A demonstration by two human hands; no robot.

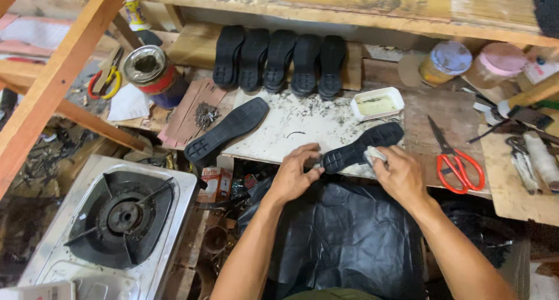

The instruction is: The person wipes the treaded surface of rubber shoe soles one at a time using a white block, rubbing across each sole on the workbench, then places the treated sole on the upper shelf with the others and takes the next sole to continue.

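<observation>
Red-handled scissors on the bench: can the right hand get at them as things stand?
Probably yes. The scissors lie flat just beside the right hand with bare board between, but that hand grips a small rag against the black sole.

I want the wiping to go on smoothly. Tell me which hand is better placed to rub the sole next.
Right. The right hand already holds a small pale cloth against the black sole, near its middle. The left hand pinches the sole's near end, so it is probably better kept steadying it.

Both bare forearms were extended forward and angled inward. The left hand was curled with fingertips pinched; the right hand was closed, knuckles up.
</observation>
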